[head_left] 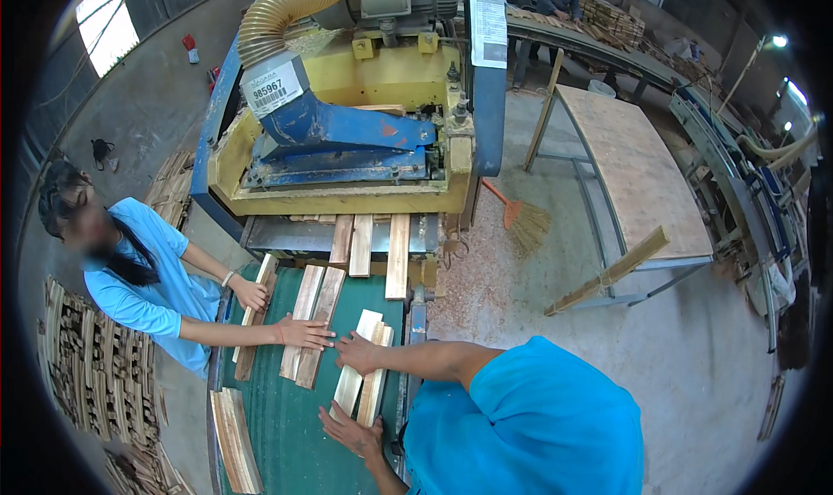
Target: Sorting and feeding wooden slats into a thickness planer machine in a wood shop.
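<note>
On the green conveyor belt (291, 434), two pale wooden slats (349, 393) lie side by side, slightly apart, in front of me. My right hand (357, 354) lies across their middle, its fingers curled over the left slat's far edge. At the near ends, my left hand (354, 436) straddles both slats, fingers on one side and thumb on the other. A co-worker's hand (304, 332) rests on another pair of slats (319, 308), its fingertips close to my right hand. The co-worker's other hand (252, 294) holds a further pair (245, 356).
A blue and yellow machine (347, 202) stands across the belt's far end, with several slats (397, 256) sticking out. More slats (234, 439) lie at the belt's near left. Stacked wood (95, 356) stands behind the co-worker. A board-topped table (629, 165) and a broom (525, 222) are right.
</note>
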The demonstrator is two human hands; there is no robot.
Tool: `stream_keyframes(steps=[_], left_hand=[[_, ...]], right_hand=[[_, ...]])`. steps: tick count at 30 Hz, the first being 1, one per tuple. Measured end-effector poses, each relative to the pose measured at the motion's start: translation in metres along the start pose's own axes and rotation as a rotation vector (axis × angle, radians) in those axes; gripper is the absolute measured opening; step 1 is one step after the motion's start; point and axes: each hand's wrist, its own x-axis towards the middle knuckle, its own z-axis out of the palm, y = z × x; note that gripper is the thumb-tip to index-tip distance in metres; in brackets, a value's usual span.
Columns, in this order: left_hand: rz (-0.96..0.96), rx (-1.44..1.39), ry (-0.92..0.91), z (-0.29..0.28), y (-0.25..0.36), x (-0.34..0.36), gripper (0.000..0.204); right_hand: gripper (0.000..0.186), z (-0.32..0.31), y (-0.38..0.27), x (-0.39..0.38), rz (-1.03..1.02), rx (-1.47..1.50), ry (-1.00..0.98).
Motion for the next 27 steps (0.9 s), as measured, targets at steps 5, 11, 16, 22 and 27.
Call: stream_keyframes(steps=[5,11,16,22,27], left_hand=[[-0.006,0.058,-0.113,0.003,-0.016,-0.006,0.131],[-0.050,-0.095,-0.176,-0.008,-0.025,-0.015,0.099],[-0.119,-0.093,-0.155,-0.013,-0.025,-0.031,0.087],[-0.119,0.004,-0.175,-0.007,-0.034,-0.036,0.081],[-0.099,-0.044,-0.084,-0.011,-0.047,-0.041,0.074]], right_hand=[[0.035,0.005,-0.023,0.003,-0.079,0.348,-0.094],[0.046,-0.008,-0.027,0.039,-0.062,0.299,0.241],[0.076,-0.014,-0.017,0.063,-0.046,-0.029,-0.002],[0.052,0.031,-0.027,0.064,-0.122,-0.093,0.063],[0.030,0.044,-0.045,0.027,-0.273,0.070,-0.018]])
